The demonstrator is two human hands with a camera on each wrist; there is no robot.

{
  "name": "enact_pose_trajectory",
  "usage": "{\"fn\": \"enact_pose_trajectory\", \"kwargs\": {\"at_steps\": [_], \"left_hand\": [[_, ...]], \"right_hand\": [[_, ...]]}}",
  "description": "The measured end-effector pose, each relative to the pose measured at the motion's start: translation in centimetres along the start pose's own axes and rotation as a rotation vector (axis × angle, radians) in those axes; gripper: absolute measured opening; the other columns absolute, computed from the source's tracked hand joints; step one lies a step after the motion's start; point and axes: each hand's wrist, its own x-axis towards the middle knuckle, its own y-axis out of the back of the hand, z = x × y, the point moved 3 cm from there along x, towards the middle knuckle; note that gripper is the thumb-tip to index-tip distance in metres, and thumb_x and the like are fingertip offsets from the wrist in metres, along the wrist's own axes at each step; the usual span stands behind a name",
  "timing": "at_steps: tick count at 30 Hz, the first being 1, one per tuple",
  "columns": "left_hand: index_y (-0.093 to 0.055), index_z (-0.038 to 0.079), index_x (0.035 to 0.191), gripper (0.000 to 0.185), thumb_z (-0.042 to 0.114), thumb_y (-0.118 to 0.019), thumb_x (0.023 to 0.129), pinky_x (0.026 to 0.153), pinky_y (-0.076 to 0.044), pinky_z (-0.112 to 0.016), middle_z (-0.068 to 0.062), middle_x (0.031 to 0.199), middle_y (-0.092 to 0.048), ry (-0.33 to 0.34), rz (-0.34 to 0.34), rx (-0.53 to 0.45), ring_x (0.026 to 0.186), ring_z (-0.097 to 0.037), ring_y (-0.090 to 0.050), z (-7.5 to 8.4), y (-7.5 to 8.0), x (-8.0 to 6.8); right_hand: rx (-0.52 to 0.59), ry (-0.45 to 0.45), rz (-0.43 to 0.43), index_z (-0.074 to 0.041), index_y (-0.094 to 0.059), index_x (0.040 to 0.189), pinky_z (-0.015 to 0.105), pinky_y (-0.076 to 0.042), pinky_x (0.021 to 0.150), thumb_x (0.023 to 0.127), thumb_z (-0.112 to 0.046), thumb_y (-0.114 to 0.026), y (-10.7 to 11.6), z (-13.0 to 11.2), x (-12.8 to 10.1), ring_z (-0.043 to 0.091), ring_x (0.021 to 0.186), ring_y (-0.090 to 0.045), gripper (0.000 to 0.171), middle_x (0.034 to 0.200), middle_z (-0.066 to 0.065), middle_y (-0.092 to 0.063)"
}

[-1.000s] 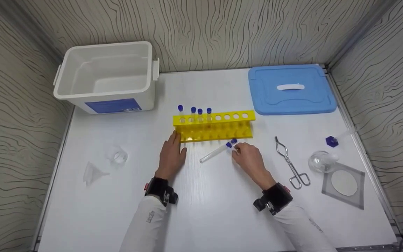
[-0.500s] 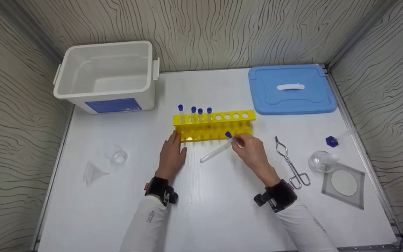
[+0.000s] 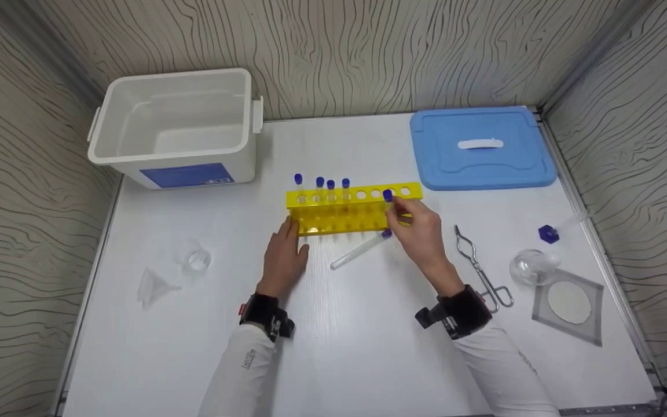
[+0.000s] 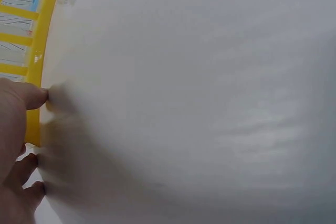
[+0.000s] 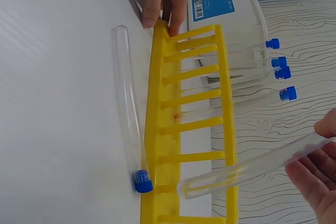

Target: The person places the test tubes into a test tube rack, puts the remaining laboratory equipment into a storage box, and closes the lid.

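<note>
My right hand (image 3: 421, 234) pinches a clear blue-capped test tube (image 5: 257, 163) near its top. It holds the tube at the front of the yellow test tube rack (image 3: 354, 219), right of the middle, with the cap near the upper shelf. In the right wrist view the tube's rounded end is near the rungs. My left hand (image 3: 282, 260) holds the rack's left front corner, thumb at the front edge and fingers around the end. A second capped test tube (image 3: 359, 253) lies on the table before the rack. Several capped test tubes (image 3: 331, 188) stand in the rack's left holes.
A white bin (image 3: 194, 162) stands back left, a blue lid (image 3: 478, 165) back right. Crucible tongs (image 3: 478, 269), a blue hexagonal piece (image 3: 549, 234), a glass flask (image 3: 527, 267) and a grey mesh (image 3: 542, 313) lie right. A funnel (image 3: 154, 286) and small glass vessel (image 3: 197, 259) are left.
My right hand has picked up one of the two test tubes from the table and raised it toward the rack. The other tube and my left hand stay in place.
</note>
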Motion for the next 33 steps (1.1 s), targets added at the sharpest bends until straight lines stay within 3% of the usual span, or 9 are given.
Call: {"fn": "enact_pose_trajectory", "kwargs": {"at_steps": [13,20,28,33], "left_hand": [[-0.031,0.009,0.156,0.066,0.030,-0.057,0.098,0.124,-0.027,-0.049,-0.010,0.164,-0.028,-0.015,0.020,0.012,0.148,-0.030,-0.035,-0.1,-0.1,-0.1],[-0.030,0.009,0.156,0.067,0.030,-0.056,0.099,0.124,-0.026,-0.049,-0.010,0.165,-0.026,-0.017,0.015,0.018,0.150,-0.028,-0.033,-0.2,-0.2,-0.1],[-0.028,0.011,0.157,0.068,0.032,-0.056,0.099,0.124,-0.027,-0.048,-0.008,0.166,-0.025,-0.004,-0.007,0.021,0.150,-0.028,-0.033,0.0,0.0,0.0],[-0.028,0.011,0.157,0.068,0.032,-0.055,0.099,0.125,-0.026,-0.048,-0.008,0.166,-0.024,0.000,-0.016,0.037,0.150,-0.028,-0.032,0.1,0.1,0.0]], "right_hand": [[0.172,-0.010,0.024,0.002,-0.069,0.115,0.044,-0.061,0.085,0.092,-0.013,-0.069,0.2,-2.0,2.9,0.028,0.098,-0.071,0.027,0.105,0.017,-0.071],[0.247,-0.041,0.052,-0.001,-0.069,0.116,0.038,-0.060,0.087,0.092,-0.015,-0.069,-0.3,-2.1,4.2,0.025,0.100,-0.070,0.028,0.106,0.015,-0.072],[0.297,0.008,0.108,0.000,-0.067,0.116,0.027,-0.058,0.091,0.094,-0.016,-0.067,-1.4,-2.0,4.7,0.021,0.101,-0.069,0.028,0.107,0.014,-0.072],[0.321,0.044,0.132,0.002,-0.066,0.116,0.030,-0.059,0.090,0.094,-0.014,-0.067,-1.9,-2.3,5.1,0.021,0.101,-0.069,0.027,0.107,0.014,-0.072]]}}
